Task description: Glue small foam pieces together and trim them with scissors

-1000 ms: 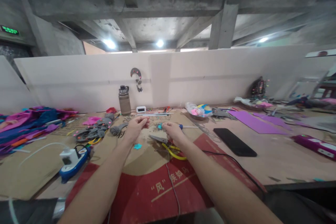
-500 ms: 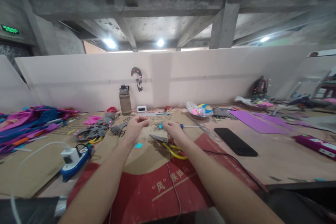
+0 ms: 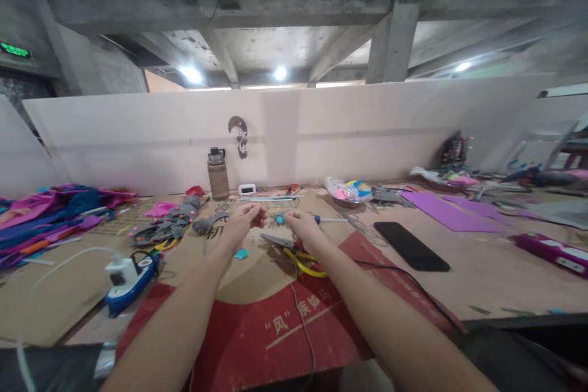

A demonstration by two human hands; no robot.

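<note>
My left hand [image 3: 248, 222] is closed in a pinch above the cardboard; what its fingers hold, if anything, cannot be made out. Facing it, my right hand [image 3: 299, 226] pinches at a small teal piece [image 3: 280, 219] with some grey around it. Between and below the hands lie scissors with yellow handles [image 3: 305, 264], their blades apart and pointing left, partly under my right wrist. A teal flower-shaped cutout [image 3: 241, 254] rests on the cardboard beside my left forearm.
A blue power strip [image 3: 131, 288] with a white plug sits left. Grey felt pieces [image 3: 168, 226] and colourful fabric [image 3: 59, 214] lie behind it. A bottle [image 3: 218, 177] stands at the back. A black phone [image 3: 411, 247] and purple sheets [image 3: 448, 213] lie right.
My left hand has shifted slightly right, toward my right hand, and its fingers have curled in more. My right hand stays nearly still at the teal piece.
</note>
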